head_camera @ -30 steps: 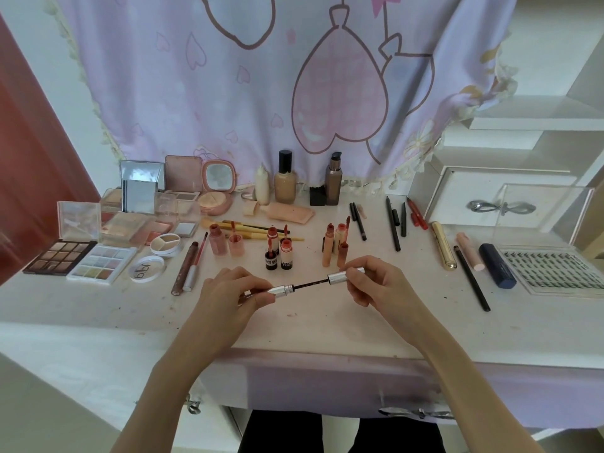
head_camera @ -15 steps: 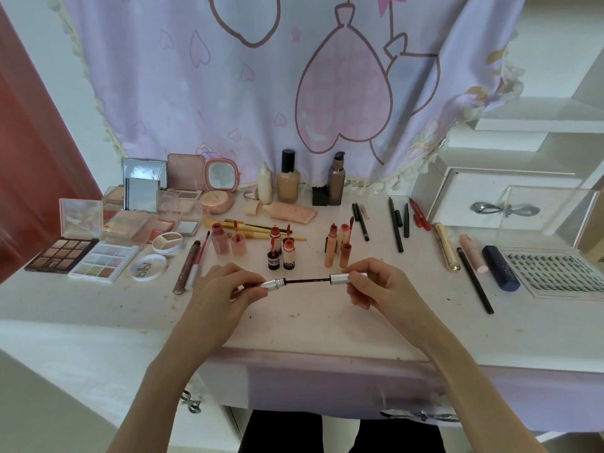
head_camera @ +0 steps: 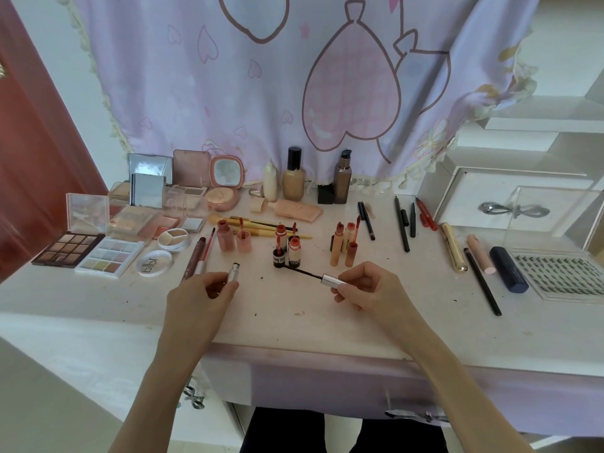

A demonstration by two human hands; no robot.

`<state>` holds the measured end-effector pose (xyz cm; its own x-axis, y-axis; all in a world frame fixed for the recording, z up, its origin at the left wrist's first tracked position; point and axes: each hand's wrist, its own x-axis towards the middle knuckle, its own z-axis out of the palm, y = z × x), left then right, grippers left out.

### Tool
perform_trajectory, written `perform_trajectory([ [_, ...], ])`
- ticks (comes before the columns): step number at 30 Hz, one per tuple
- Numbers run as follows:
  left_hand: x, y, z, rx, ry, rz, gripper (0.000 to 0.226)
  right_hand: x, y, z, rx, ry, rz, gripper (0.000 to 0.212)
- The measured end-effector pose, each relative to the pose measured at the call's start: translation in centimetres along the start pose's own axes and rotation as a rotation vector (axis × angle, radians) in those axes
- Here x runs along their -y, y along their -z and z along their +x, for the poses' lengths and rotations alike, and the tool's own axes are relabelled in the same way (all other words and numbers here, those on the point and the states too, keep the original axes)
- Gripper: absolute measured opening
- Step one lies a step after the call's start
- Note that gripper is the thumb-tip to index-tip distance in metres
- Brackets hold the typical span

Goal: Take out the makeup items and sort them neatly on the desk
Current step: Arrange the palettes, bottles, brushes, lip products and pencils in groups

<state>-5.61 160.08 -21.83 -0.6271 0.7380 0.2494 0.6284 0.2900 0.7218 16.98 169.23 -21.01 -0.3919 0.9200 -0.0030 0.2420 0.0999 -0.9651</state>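
Holding a silver tube upright, the left hand curls its fingers round it above the near desk. Right of it and apart, the right hand pinches the silver cap of a wand, its dark tip pointing left toward two lipsticks standing farther back.

Soft daylight; wide-angle edge warping

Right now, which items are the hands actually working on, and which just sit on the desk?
In hand:
- silver tube, left hand
- wand cap, right hand

Lying about:
- eyeshadow palette
- foundation bottle
- gold tube
- lash tray
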Motion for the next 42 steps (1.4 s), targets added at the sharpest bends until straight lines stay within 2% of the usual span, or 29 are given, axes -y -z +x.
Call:
perform_trajectory([
  [3,-0.1,-0.1,-0.1,-0.005,0.071,-0.034,0.029,0.2,-1.3,0.2,-0.01,0.018,-0.078,0.011],
  [5,-0.2,-0.2,-0.1,-0.018,0.082,-0.072,0.031,0.2,-2.2,0.2,-0.019,-0.001,-0.005,0.007],
  [8,-0.4,-0.1,-0.1,-0.066,0.077,-0.128,0.032,0.6,-3.3,0.4,0.027,-0.109,0.378,0.009],
  [11,-0.4,0.2,0.1,-0.104,0.085,-0.18,0.029,1.3,-4.3,0.4,0.155,-0.237,0.843,0.018],
  [13,-0.4,0.3,0.2,-0.097,0.076,-0.209,0.028,1.7,-4.9,0.2,0.258,-0.254,0.99,0.024],
  [15,-0.4,0.4,0.3,-0.091,0.043,-0.228,0.024,2.1,-5.5,0.1,0.329,-0.234,1.008,0.025],
  [23,-0.4,0.5,1.2,-0.099,-0.045,-0.206,0.02,2.9,-8.0,0.6,0.389,-0.123,0.788,0.018],
  [26,-0.2,0.7,2.1,-0.075,-0.071,-0.188,0.019,2.9,-9.0,1.1,0.316,-0.038,0.496,0.011],
  [29,0.1,1.1,3.2,-0.055,-0.099,-0.161,0.017,2.9,-10.0,1.8,0.226,0.08,0.208,0.016],
  [32,0.4,1.3,3.9,-0.061,-0.101,-0.158,0.014,3.0,-10.9,2.7,0.138,0.132,0.176,0.017],
  [37,0.8,1.4,4.8,-0.037,-0.114,-0.135,0.009,2.5,-12.6,3.8,0.039,0.243,-0.101,0.013],
  [42,1.2,1.1,4.9,-0.045,-0.138,-0.143,0.01,2.2,-13.9,4.7,-0.023,0.283,-0.259,0.008],
])
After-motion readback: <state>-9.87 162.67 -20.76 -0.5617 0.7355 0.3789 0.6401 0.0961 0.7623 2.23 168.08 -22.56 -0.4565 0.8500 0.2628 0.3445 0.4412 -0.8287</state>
